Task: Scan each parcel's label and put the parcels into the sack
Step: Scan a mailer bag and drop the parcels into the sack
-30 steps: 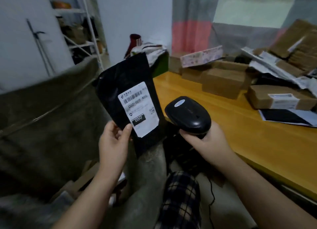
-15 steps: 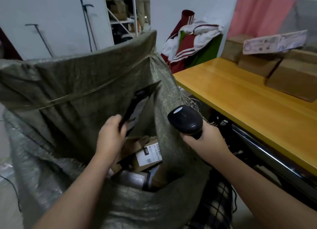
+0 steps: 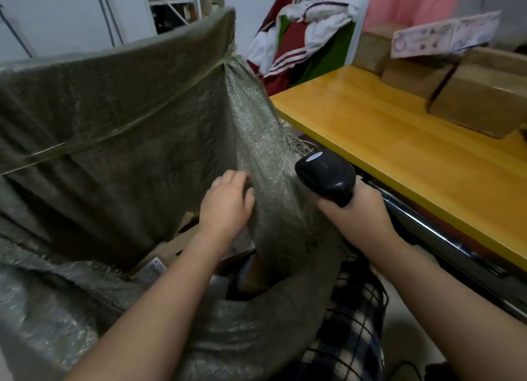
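- Two bare hands are in view, both reaching forward from the bottom edge.
- The left hand (image 3: 226,206) hangs inside the open mouth of the sack (image 3: 114,124), back uppermost. Its fingers are loosely bent and slightly apart, holding nothing.
- Its fingertips lie just beside the sack's right-hand inner fold; whether they touch the weave cannot be told.
- The right hand (image 3: 356,212) is wrapped round the handle of a black scanner (image 3: 325,178). The scanner's head sits above the fist, beside the sack's right wall.
- The sack is grey-green woven material and stands open. Its far wall is upright and its near rim is slumped low under the left forearm.
- Parcels (image 3: 171,252) lie in the bottom of the sack. Brown cardboard faces and one white label show below the left wrist; the print is too blurred to read.
- A yellow wooden table (image 3: 385,141) stands to the right of the sack, its near edge just beyond the scanner.
- Brown cardboard boxes (image 3: 479,101) are stacked at the table's far right, with a flat patterned packet (image 3: 445,34) lying across the top of them.
- A heap of red, white and green clothing (image 3: 302,38) sits beyond the table's far-left corner.
- Checked cloth (image 3: 353,323) shows between the sack and the right forearm.
- A metal shelf rack (image 3: 171,4) stands at the back, behind the sack.
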The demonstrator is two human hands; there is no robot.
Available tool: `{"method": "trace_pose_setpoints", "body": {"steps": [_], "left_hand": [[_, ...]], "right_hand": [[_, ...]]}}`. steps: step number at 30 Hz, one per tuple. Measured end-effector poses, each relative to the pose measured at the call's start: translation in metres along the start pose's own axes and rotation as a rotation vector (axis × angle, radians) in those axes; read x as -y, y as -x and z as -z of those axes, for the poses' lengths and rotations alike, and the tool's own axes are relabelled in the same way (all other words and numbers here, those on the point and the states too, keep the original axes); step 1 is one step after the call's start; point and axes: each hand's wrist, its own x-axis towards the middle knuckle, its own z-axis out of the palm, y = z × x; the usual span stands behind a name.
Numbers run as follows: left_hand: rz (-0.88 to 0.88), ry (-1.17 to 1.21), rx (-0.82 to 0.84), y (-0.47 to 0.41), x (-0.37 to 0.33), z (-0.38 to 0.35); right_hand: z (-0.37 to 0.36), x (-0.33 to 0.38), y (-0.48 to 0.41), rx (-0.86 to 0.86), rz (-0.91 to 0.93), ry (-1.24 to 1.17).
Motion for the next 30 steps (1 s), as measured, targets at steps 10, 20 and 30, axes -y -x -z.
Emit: {"method": "trace_pose_setpoints", "body": {"steps": [10, 20, 30], "left_hand": [[-0.321, 0.183, 0.091, -0.018, -0.150, -0.017], [-0.600, 0.225, 0.266, -0.037, -0.313, -0.068], [-0.726, 0.076, 0.352, -0.101, -0.430, -0.148]], "right_hand": [[0.111, -0.033, 0.024, -0.318, -0.111, -0.108], [0.248, -0.087, 0.059, -0.628, -0.291, -0.216], [0.324, -0.135, 0.071, -0.769, -0.442, -0.255]]}}
